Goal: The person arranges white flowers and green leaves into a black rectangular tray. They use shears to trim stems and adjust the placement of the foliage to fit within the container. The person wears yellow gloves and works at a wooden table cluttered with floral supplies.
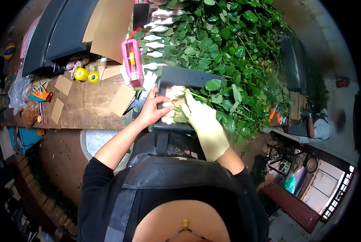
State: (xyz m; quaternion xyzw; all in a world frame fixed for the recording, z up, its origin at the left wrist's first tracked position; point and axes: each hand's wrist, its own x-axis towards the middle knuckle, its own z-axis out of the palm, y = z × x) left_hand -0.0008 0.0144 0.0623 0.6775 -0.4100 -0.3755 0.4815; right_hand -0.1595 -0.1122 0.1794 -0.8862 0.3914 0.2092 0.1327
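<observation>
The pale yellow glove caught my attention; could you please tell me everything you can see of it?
The pale yellow glove covers the person's right hand and wrist, ending in a plain edge on the forearm. It looks smooth and rubbery, lightly creased. Its back faces up, and its fingers point forward and left, beside pale pink roses. Whether it grips a stem is unclear.

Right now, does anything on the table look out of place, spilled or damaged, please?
I see no clear spill or damage. The loose cardboard pieces look untidy, scattered askew on the table's left part. Also slightly odd: only the right hand wears a glove; the left hand is bare.
</observation>
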